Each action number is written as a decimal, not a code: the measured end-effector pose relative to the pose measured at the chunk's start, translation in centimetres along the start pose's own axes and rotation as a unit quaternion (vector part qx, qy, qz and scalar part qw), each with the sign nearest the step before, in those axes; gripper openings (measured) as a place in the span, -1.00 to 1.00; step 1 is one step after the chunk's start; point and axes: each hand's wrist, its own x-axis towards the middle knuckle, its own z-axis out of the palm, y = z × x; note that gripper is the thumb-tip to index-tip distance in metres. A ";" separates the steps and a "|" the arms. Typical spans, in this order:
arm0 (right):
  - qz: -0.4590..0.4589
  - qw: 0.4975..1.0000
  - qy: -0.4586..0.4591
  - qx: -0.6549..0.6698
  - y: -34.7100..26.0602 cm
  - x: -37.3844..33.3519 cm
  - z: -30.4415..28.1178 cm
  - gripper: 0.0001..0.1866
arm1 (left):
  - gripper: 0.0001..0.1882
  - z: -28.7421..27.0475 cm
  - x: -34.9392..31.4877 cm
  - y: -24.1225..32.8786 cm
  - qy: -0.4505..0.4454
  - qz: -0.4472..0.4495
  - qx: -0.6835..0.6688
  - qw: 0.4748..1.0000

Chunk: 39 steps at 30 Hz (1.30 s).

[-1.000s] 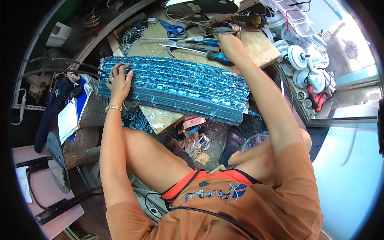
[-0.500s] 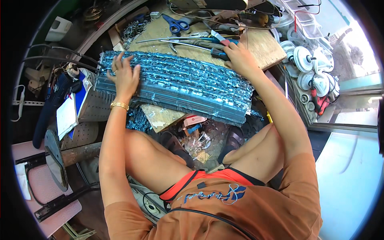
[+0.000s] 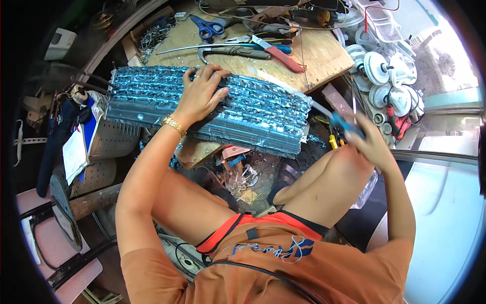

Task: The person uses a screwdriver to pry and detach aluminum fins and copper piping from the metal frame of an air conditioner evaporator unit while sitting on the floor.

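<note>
Across my knees and the wooden board's edge lies a blue finned heat-exchanger coil point(image 3: 253, 109), its upper rows of fins crumpled and its near strip smoother. My left hand point(image 3: 202, 95) rests on the coil's middle, fingers spread and slightly bent over the fins, holding nothing. Off the coil's right end, my right hand point(image 3: 372, 139) is closed round the blue handle of a screwdriver point(image 3: 344, 123). The screwdriver's shaft points toward the coil end and is apart from it; motion blurs hand and tool somewhat.
On the wooden board point(image 3: 324, 61) lie blue scissors point(image 3: 206, 28), a hammer point(image 3: 235, 52) and a red-handled knife point(image 3: 283, 57). White round plastic parts point(image 3: 377, 71) crowd the right side. Yellow-handled pliers point(image 3: 332, 141) sit beyond my right knee. Scraps point(image 3: 245, 177) litter the floor between my feet.
My right hand has picked up the screwdriver from the board and brought it down right of the coil. My left hand has slid from the coil's left end to its middle.
</note>
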 end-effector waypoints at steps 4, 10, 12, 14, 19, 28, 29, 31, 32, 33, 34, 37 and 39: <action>0.116 0.993 -0.035 -0.008 -2.0 -9.1 0.6 -0.47 | -0.46 0.5 0.1 0.4 -0.034 0.001 0.086 0.996; 0.129 0.989 -0.031 -0.059 -3.3 -11.4 1.7 -0.42 | -0.42 0.7 0.2 0.1 -0.048 -0.003 0.095 0.994; 0.101 0.994 -0.024 -0.035 -2.6 -11.1 2.3 -0.42 | -0.42 0.7 0.5 0.1 -0.049 -0.001 0.094 0.994; 0.072 0.997 -0.019 -0.009 -2.2 -10.7 2.6 -0.43 | -0.41 0.7 0.7 0.1 -0.046 0.004 0.097 0.994; 0.073 0.996 -0.028 0.039 -1.3 -9.6 3.2 -0.45 | -0.41 0.8 0.9 0.1 -0.054 0.001 0.098 0.994; 0.267 0.940 -0.115 0.177 -2.0 -8.8 2.2 -0.48 | -0.42 0.7 0.6 0.3 -0.066 -0.003 0.096 0.993; 0.268 0.940 -0.117 0.176 -2.1 -8.7 2.4 -0.48 | -0.43 0.6 0.7 0.3 -0.064 -0.003 0.098 0.993; 0.268 0.937 -0.107 0.199 -2.7 -8.6 3.3 -0.51 | -0.42 0.8 0.5 0.4 -0.067 -0.006 0.097 0.993; 0.235 0.947 -0.091 0.201 -4.3 -7.9 4.3 -0.51 | -0.42 0.9 0.8 0.6 -0.065 -0.003 0.094 0.993; 0.277 0.932 -0.134 0.193 -4.9 -7.5 4.5 -0.51 | -0.42 0.8 1.1 0.7 -0.062 0.000 0.099 0.993; 0.278 0.927 -0.123 0.221 -4.6 -7.8 4.8 -0.51 | -0.42 0.7 1.5 0.7 -0.064 0.007 0.097 0.993; 0.363 0.874 -0.147 0.288 -4.1 -6.7 4.2 -0.51 | -0.42 0.7 0.9 0.4 -0.073 0.004 0.097 0.993; 0.398 0.844 -0.147 0.328 -3.6 -6.2 3.6 -0.51 | -0.43 0.6 0.8 0.2 -0.064 0.006 0.107 0.992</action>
